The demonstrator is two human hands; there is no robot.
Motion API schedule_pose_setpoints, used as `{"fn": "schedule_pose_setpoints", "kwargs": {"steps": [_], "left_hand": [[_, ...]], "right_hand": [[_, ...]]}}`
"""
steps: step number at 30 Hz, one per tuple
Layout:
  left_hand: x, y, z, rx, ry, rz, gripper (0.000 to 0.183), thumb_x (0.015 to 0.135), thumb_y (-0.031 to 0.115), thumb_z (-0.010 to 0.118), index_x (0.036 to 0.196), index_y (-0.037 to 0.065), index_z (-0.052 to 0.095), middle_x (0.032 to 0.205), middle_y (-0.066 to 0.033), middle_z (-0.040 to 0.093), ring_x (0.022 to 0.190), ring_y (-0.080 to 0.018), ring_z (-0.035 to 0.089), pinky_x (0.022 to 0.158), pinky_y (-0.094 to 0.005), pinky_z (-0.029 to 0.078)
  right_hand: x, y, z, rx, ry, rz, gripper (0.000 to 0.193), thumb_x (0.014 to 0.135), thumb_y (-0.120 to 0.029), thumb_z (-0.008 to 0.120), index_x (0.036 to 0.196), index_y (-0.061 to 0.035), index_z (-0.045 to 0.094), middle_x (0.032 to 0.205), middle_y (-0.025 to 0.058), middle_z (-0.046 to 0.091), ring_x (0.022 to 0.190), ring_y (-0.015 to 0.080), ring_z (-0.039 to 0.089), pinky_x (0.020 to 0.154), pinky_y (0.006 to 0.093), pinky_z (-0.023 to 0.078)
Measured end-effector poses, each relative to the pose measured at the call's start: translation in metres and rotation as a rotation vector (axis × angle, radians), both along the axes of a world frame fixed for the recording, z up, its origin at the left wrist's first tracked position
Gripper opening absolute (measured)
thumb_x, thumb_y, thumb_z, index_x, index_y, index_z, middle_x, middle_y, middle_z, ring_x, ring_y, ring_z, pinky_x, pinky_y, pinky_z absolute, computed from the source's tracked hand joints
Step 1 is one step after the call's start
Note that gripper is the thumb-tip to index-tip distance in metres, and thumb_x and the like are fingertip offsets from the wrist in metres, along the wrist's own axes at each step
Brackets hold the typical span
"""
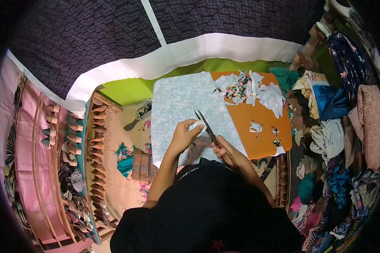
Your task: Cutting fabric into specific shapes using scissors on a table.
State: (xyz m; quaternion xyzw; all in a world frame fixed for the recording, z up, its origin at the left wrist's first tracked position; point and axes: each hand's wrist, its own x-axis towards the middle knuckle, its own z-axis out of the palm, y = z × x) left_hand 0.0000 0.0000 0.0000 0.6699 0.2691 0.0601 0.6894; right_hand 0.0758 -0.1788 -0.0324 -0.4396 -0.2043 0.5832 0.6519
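Nearest the body: right hand (226, 149) closed around the handles of long dark metal scissors (209, 131). Long axis slants from the handles, close to the torso, away and leftward to the points; the blade tips look slightly parted. Left hand (184, 136) sits just left of the scissors, fingers curled, fingertips beside the blades — cannot tell whether it pinches anything, or touches the metal.

Under and beyond the scissors: pale blue-grey patterned cloth sheet (178, 98), lying flat, with the blades above it and the left hand nearer its middle. Right of the scissors, a bare orange tabletop (243, 122) shows. Farther off, up and right of the scissors — black floral fabric scraps (242, 89) and whitish fabric scraps (272, 99).
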Motion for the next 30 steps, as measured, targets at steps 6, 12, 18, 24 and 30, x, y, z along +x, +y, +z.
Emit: {"fn": "schedule_pose_setpoints", "kwargs": {"steps": [6,12,18,24,30], "left_hand": [[0.001,-0.003,0.001,-0.125,-0.035,-0.036,0.017,0.076,0.016,0.058,0.078,0.0,0.059,0.062,0.0001,0.054,0.053,-0.0043,0.046,0.045,-0.0187,0.035],[0.0,0.0,0.009,-0.246,0.002,-0.041,0.016,0.075,0.016,0.059,0.075,0.0,0.058,0.061,-0.0002,0.054,0.051,-0.0052,0.046,0.043,-0.0188,0.035],[0.001,0.003,0.002,-0.208,0.084,-0.102,0.016,0.075,0.016,0.06,0.076,0.0,0.058,0.061,0.0022,0.052,0.048,-0.0023,0.041,0.041,-0.0166,0.03],[0.002,0.0,-0.005,-0.177,-0.07,-0.012,0.015,0.077,0.017,0.059,0.075,0.002,0.057,0.057,0.0057,0.048,0.046,-0.0003,0.036,0.04,-0.0166,0.025],[0.002,0.002,-0.002,-0.103,-0.035,0.006,0.017,0.077,0.017,0.06,0.074,0.0,0.057,0.057,0.005,0.048,0.046,-0.0006,0.037,0.04,-0.0166,0.026]], "right_hand": [[-0.003,-0.003,0.006,-0.044,-0.618,-0.029,0.013,0.082,-0.007,0.045,0.084,-0.0006,0.034,0.071,0.0032,0.036,0.062,0.011,0.036,0.057,0.0205,0.035],[0.001,-0.004,0.017,-0.11,-0.655,0.056,0.012,0.081,0.0,0.043,0.086,-0.0007,0.033,0.07,0.0025,0.036,0.062,0.0106,0.036,0.056,0.0208,0.036],[0.004,-0.004,0.011,-0.057,-0.646,0.069,0.011,0.082,-0.001,0.042,0.086,-0.0007,0.032,0.072,0.0014,0.034,0.062,0.0088,0.033,0.054,0.0183,0.033],[0.005,-0.004,0.007,-0.025,-0.524,0.068,0.014,0.086,-0.01,0.04,0.086,-0.001,0.03,0.074,0.0033,0.035,0.064,0.0099,0.033,0.057,0.0192,0.034],[0.004,-0.003,0.008,-0.035,-0.664,0.071,0.023,0.087,-0.02,0.04,0.087,-0.0003,0.029,0.079,0.0081,0.039,0.069,0.0136,0.036,0.062,0.0227,0.037]]}}
